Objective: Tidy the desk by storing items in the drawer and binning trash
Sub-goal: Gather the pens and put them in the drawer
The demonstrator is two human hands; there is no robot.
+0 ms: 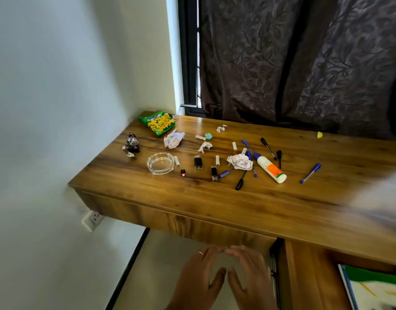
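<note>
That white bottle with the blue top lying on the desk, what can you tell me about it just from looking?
The glue bottle looks like white plastic, with a blue nozzle cap at one end and a label that has an orange patch and small print too fine to read. It lies on its side on the wooden desk, cap pointing toward the far left, base toward the near right. It sits among scattered pens, just right of a crumpled paper ball. A blue pen beside the cap seems to touch it. Neither hand is near it.

White walls point(47, 86), dark leaf-patterned curtain point(304, 63) over barred window point(189, 63), wall socket point(93, 219).
</note>
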